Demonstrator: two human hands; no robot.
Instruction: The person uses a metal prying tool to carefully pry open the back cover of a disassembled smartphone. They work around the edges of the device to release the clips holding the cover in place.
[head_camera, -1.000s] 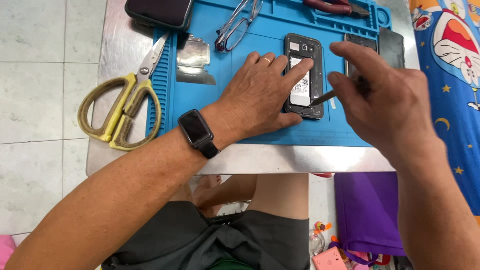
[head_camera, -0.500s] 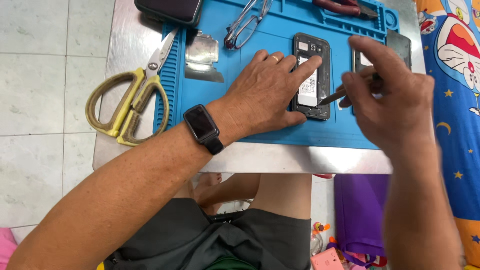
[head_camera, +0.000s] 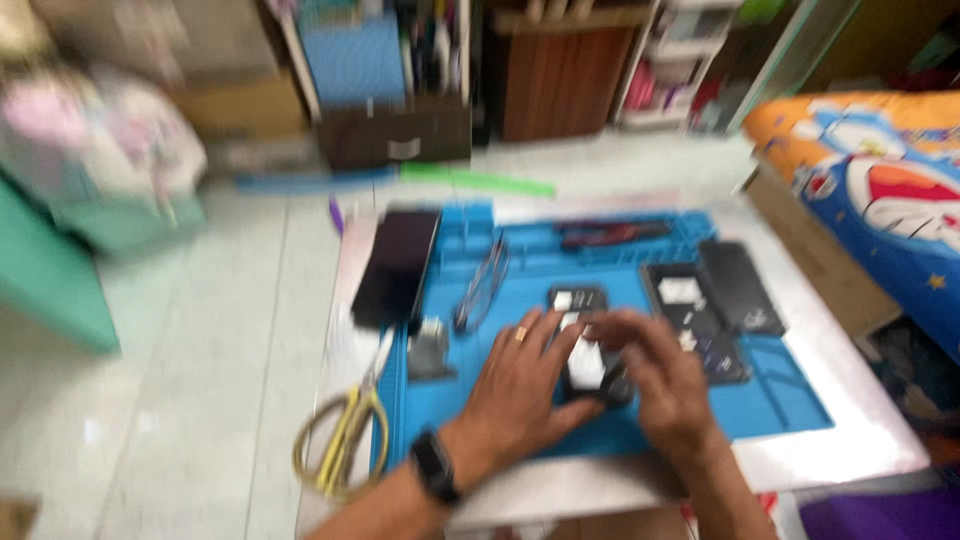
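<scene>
- Since before, view lifted; both hands stay on the phone (head_camera: 585, 352).
- Left hand (head_camera: 525, 385) flat, pressing it.
- Right hand (head_camera: 660, 385) curled; grip unclear.
- Scissors (head_camera: 345, 440) lie left of the mat (head_camera: 770, 400).

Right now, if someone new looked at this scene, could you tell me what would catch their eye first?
The bright blue mat on the small table draws the eye first, with the left hand and the right hand meeting over an opened phone at its middle. Yellow-handled scissors lie off the mat's left edge, and a dark tablet sits at its upper left corner. The picture is blurred, so finer detail is lost.
</scene>
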